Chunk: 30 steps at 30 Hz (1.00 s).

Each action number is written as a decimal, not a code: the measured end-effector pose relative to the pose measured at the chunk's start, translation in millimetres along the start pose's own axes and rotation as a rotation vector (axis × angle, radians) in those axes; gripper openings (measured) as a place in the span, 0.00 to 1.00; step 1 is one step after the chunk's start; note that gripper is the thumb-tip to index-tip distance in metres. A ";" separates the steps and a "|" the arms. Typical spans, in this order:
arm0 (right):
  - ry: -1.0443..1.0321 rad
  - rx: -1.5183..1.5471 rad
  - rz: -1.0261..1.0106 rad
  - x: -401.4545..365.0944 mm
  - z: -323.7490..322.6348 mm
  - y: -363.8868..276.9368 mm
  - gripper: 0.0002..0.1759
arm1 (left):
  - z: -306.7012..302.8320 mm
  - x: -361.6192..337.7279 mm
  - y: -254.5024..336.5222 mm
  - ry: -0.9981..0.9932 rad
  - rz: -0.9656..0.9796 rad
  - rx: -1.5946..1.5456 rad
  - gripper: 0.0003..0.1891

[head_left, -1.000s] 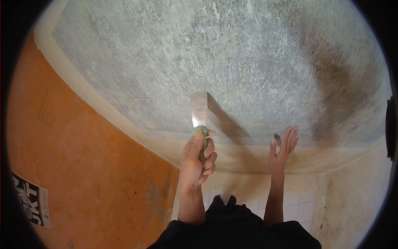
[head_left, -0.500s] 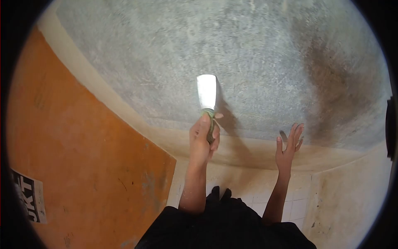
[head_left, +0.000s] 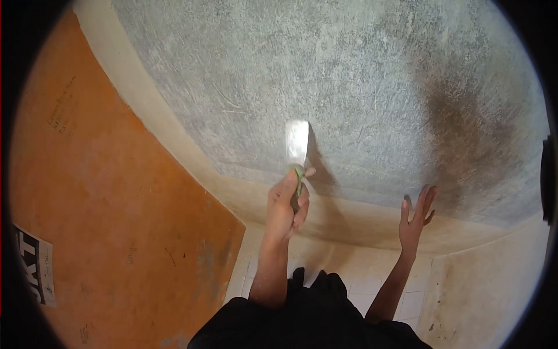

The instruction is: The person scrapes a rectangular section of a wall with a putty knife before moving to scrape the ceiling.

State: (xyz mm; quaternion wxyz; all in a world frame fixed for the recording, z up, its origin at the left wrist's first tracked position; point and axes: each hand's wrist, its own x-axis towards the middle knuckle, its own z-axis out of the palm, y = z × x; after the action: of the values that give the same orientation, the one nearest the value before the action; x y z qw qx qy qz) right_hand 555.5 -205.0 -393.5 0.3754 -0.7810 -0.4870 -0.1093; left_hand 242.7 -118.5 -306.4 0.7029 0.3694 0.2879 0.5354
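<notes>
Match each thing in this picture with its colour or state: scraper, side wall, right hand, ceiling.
Things:
1 scraper
2 side wall
3 right hand
4 ceiling

Colours or states:
A orange
B open and spread
C mottled grey with a dark stain
D gripped in the left hand

Pairs: 1-D, 2-A, 3-B, 4-C.

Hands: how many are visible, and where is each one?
2. The left hand grips a scraper held to the grey surface, at centre. The right hand, open with fingers spread, is at its lower edge, further right.
</notes>
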 end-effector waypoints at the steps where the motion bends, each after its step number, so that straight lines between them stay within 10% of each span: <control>1: -0.011 -0.021 -0.007 -4.5 -1.7 0.3 0.41 | 1.4 0.0 9.3 0.003 -0.011 0.000 0.28; 30: 0.096 -0.018 0.043 -4.8 21.1 -9.3 0.43 | 11.3 4.3 52.5 -0.018 0.034 0.162 0.27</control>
State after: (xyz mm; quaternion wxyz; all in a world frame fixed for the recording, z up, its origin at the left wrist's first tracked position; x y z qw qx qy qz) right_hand 541.2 -191.4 -406.3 0.3936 -0.7885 -0.4505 -0.1428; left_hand 224.5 -108.6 -256.7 0.6639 0.4349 0.3177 0.5189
